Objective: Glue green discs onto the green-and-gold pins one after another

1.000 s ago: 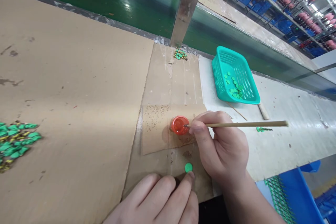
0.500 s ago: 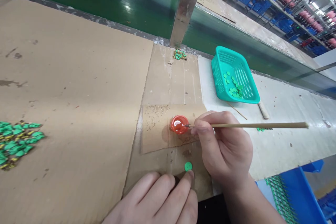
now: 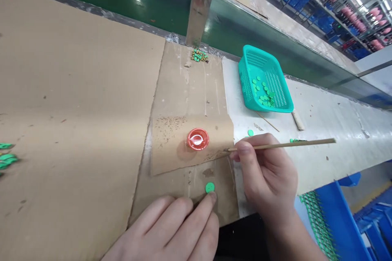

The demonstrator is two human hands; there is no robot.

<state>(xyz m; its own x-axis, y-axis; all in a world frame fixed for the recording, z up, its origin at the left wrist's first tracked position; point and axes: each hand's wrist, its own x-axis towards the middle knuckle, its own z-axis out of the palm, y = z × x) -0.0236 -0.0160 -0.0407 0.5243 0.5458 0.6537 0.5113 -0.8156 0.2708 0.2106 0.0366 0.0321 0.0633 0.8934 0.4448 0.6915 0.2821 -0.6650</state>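
Note:
My right hand [image 3: 269, 171] pinches a thin wooden stick [image 3: 294, 144] between thumb and fingers. The stick's dark, narrow tip points left, over the cardboard, to the right of a small red cup [image 3: 198, 139] with shiny liquid inside. Tip and cup are apart. Low in the view, my left hand [image 3: 180, 228] lies with its fingers stretched out over the work surface. One fingertip touches the near edge of a round green disc [image 3: 210, 187] with tiny dots, like a button. My left thumb is hidden.
A turquoise basket [image 3: 241, 77] with several green discs stands at the back right. Beside it lie a thin stick [image 3: 269, 122] and a short pale bar [image 3: 297, 120]. Small green and gold pieces [image 3: 199, 55] sit near a metal post [image 3: 200, 8]. Green pieces [image 3: 7, 159] lie far left.
The stick's tip has left the cup and moved right, clear of the rim. My left fingertip stays at the green disc. The whole view has shifted, so things appear further left.

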